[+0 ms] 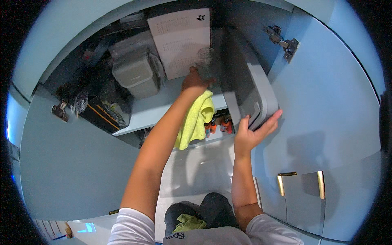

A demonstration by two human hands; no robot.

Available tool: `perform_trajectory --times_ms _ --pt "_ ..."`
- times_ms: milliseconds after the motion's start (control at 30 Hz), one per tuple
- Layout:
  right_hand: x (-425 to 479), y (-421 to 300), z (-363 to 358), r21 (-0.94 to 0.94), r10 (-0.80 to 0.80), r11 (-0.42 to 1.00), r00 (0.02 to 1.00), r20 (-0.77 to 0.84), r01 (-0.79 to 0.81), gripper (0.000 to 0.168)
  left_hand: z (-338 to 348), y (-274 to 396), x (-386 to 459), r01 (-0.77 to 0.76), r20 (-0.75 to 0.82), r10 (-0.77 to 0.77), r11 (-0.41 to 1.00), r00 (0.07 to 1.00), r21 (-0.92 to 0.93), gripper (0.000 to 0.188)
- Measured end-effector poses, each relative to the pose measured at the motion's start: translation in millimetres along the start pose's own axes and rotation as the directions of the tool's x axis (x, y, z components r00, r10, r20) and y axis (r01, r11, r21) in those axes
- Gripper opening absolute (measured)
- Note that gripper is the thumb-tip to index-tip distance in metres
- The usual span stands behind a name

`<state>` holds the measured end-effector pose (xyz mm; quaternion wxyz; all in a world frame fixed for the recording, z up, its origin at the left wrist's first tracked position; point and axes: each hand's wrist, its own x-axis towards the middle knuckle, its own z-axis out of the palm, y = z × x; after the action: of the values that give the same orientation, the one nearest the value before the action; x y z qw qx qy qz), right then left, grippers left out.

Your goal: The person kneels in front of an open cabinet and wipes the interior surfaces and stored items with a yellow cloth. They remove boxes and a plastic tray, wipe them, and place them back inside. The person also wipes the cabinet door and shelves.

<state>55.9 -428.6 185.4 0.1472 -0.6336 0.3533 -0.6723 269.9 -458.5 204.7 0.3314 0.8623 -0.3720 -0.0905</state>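
My left hand [196,82] reaches over the shelf [153,110] of an open cabinet. A yellow-green cloth [196,119] hangs down from beneath this hand, past the shelf's front edge; the grip on it is partly hidden. My right hand [252,133] grips the near end of a grey plastic box [265,82], thumb on one side and fingers on the other. The box stands tilted at the right of the cabinet opening. Behind my left hand, a white printed panel [183,39] bearing a WMF logo leans upright.
A lidded grey container [134,73] and a black box [102,114] occupy the shelf's left part. Small orange bottles [225,124] stand on the level below. Cabinet doors swing out at left [70,165] and right [330,101]. A green cloth [190,223] lies on my lap.
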Motion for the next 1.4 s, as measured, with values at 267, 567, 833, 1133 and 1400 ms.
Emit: perform_trajectory --times_ms 267,567,833,1133,1400 --pt "-23.6 8.6 -48.8 -0.176 -0.218 0.957 0.973 0.08 0.229 0.082 10.4 16.6 15.3 -0.126 -0.116 0.135 0.989 0.984 0.081 0.079" --pt "-38.8 -22.9 -101.4 0.024 0.141 0.989 0.985 0.104 -0.144 0.097 13.3 18.3 1.8 -0.127 -0.185 0.136 0.99 0.973 0.058 0.078" --pt "-40.9 -26.3 -97.7 -0.095 0.254 0.964 0.965 0.071 -0.246 0.093 -5.9 18.1 -20.7 -0.067 -0.17 0.046 0.991 0.984 -0.118 0.079" --pt "-40.1 -29.8 -142.4 -0.108 0.339 0.931 0.935 -0.1 -0.349 0.095 -26.9 26.4 -50.5 -0.137 -0.178 0.099 0.967 0.979 -0.216 0.08" --pt "-46.3 -20.1 -188.8 0.082 0.343 0.938 0.934 -0.096 -0.336 0.094 -55.1 8.7 -29.7 -0.122 -0.248 0.093 0.987 0.964 -0.101 0.073"
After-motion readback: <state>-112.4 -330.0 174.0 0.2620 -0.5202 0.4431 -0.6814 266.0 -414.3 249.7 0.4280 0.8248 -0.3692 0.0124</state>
